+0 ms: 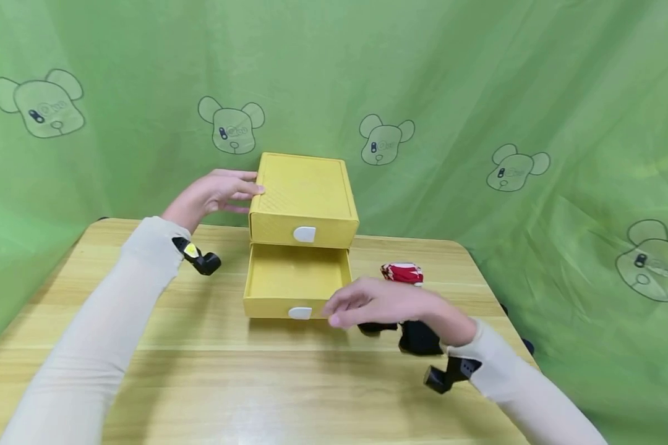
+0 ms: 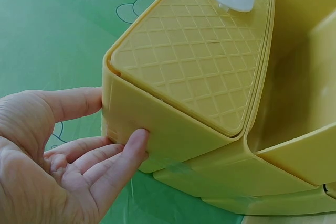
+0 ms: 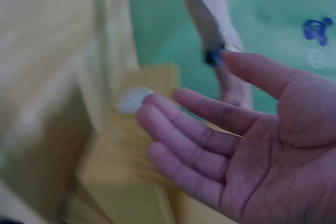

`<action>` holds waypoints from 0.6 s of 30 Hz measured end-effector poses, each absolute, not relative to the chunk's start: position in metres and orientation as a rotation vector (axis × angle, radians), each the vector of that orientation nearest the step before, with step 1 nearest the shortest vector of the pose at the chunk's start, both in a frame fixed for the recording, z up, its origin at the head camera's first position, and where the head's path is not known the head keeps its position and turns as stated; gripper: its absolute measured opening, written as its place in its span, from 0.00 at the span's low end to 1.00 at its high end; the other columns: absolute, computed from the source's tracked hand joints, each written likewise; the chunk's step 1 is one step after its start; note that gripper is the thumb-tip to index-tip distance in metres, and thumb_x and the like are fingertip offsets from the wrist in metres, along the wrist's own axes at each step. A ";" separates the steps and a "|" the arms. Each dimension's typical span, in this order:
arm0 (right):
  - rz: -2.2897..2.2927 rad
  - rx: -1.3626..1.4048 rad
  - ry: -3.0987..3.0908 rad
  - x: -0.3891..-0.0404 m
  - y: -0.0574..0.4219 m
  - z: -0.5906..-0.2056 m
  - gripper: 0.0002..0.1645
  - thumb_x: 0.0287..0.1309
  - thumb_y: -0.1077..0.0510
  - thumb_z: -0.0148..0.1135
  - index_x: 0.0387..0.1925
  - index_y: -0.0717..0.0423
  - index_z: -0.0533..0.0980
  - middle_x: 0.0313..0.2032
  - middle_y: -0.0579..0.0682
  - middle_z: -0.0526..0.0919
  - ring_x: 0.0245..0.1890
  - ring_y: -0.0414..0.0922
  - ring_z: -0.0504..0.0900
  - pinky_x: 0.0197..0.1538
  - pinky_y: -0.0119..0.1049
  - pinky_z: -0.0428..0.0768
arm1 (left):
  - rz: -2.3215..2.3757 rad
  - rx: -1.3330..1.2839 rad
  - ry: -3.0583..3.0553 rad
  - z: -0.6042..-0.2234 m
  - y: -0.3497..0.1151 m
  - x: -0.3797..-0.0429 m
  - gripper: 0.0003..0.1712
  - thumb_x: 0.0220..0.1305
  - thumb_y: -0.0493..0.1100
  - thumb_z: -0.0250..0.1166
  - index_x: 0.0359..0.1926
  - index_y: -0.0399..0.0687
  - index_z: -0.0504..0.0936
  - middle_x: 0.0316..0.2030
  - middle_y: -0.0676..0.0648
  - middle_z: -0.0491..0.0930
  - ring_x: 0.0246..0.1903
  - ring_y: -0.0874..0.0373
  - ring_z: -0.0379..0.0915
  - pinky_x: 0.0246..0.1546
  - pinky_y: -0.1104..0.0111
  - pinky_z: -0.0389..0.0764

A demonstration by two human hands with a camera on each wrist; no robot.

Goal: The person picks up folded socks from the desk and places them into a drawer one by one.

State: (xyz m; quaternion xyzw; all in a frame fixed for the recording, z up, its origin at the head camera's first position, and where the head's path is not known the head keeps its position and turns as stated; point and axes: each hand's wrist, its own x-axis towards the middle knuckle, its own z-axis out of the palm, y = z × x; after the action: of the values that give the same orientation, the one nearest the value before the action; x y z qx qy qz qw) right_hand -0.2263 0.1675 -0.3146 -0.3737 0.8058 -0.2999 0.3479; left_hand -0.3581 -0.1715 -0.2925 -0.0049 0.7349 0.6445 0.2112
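Observation:
A yellow drawer box [image 1: 308, 185] with white handles stands at the back of the table. Its upper drawer [image 1: 328, 232] is closed, while the lower drawer [image 1: 295, 272] is pulled out with nothing visible inside. My left hand [image 1: 222, 191] touches the box's left side; in the left wrist view its extended fingers [image 2: 123, 163] rest against the yellow side wall. Near the lower drawer's right front corner is my right hand [image 1: 378, 303], its fingers loosely bent and holding nothing. The right wrist view is blurred and shows the bare palm [image 3: 262, 166].
To the right of the box lies a red and white cloth-like bundle [image 1: 402, 272]. Black items [image 1: 420, 339] sit partly hidden below my right hand. A green curtain [image 1: 451, 74] with bear drawings hangs behind the wooden table [image 1: 228, 383].

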 end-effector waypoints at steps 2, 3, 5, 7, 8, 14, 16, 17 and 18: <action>-0.698 -1.043 2.176 -0.234 0.176 -0.302 0.18 0.71 0.51 0.61 0.54 0.57 0.83 0.45 0.46 0.89 0.44 0.38 0.86 0.54 0.33 0.86 | 1.798 -0.020 2.034 -0.293 -0.172 -0.358 0.43 0.73 0.38 0.62 0.81 0.48 0.50 0.78 0.43 0.58 0.77 0.47 0.58 0.73 0.52 0.72; -0.661 -1.067 2.214 -0.239 0.182 -0.298 0.16 0.70 0.52 0.62 0.51 0.59 0.84 0.43 0.46 0.90 0.42 0.37 0.86 0.51 0.33 0.87 | 1.799 -0.020 2.032 -0.292 -0.172 -0.358 0.43 0.73 0.38 0.62 0.81 0.48 0.50 0.78 0.43 0.58 0.76 0.47 0.58 0.73 0.52 0.72; -0.604 -1.062 2.272 -0.248 0.192 -0.293 0.13 0.69 0.55 0.64 0.46 0.60 0.85 0.38 0.47 0.90 0.38 0.36 0.86 0.46 0.31 0.87 | 1.800 -0.012 2.032 -0.292 -0.172 -0.358 0.43 0.73 0.38 0.62 0.81 0.48 0.49 0.78 0.43 0.58 0.77 0.47 0.58 0.73 0.52 0.71; -0.567 -1.021 2.323 -0.257 0.202 -0.294 0.09 0.67 0.59 0.66 0.42 0.61 0.86 0.35 0.48 0.90 0.34 0.37 0.85 0.41 0.31 0.87 | 1.797 -0.006 2.033 -0.293 -0.172 -0.358 0.44 0.73 0.38 0.62 0.81 0.47 0.49 0.79 0.43 0.57 0.77 0.46 0.57 0.73 0.52 0.71; -0.556 -0.991 2.343 -0.261 0.205 -0.296 0.08 0.66 0.60 0.66 0.41 0.61 0.86 0.34 0.50 0.90 0.34 0.38 0.85 0.40 0.31 0.87 | 1.795 -0.002 2.033 -0.293 -0.172 -0.358 0.44 0.73 0.38 0.62 0.81 0.47 0.49 0.79 0.43 0.57 0.77 0.46 0.57 0.73 0.52 0.71; -0.509 -0.921 2.416 -0.282 0.221 -0.328 0.12 0.58 0.67 0.68 0.44 0.67 0.85 0.35 0.55 0.90 0.36 0.40 0.86 0.41 0.30 0.86 | 1.789 -0.001 2.038 -0.293 -0.172 -0.358 0.44 0.73 0.38 0.62 0.81 0.47 0.49 0.79 0.43 0.56 0.77 0.46 0.57 0.73 0.53 0.72; -0.461 -0.913 2.441 -0.287 0.224 -0.342 0.13 0.57 0.67 0.70 0.45 0.67 0.84 0.35 0.55 0.90 0.35 0.40 0.85 0.39 0.30 0.86 | 1.786 0.000 2.041 -0.293 -0.172 -0.358 0.43 0.73 0.38 0.62 0.81 0.47 0.50 0.79 0.43 0.56 0.77 0.46 0.57 0.73 0.53 0.72; -0.442 -0.908 2.448 -0.290 0.225 -0.348 0.14 0.56 0.67 0.71 0.45 0.68 0.84 0.36 0.56 0.90 0.35 0.39 0.85 0.39 0.30 0.85 | 1.787 0.001 2.041 -0.293 -0.172 -0.358 0.43 0.73 0.38 0.62 0.81 0.47 0.50 0.79 0.43 0.56 0.77 0.46 0.57 0.73 0.53 0.72; -0.421 -0.913 2.453 -0.292 0.226 -0.354 0.15 0.55 0.66 0.72 0.45 0.68 0.84 0.36 0.57 0.90 0.35 0.39 0.85 0.38 0.30 0.85 | 1.786 0.001 2.043 -0.293 -0.172 -0.358 0.43 0.73 0.38 0.62 0.81 0.47 0.49 0.79 0.43 0.56 0.77 0.46 0.57 0.73 0.53 0.72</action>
State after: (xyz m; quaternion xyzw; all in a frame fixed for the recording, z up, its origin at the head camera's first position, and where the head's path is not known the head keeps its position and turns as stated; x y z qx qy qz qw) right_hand -0.2921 0.2257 -0.3538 -0.3340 0.8977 -0.1542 0.2427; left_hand -0.3580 -0.1720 -0.2928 0.0003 0.7356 0.6431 0.2126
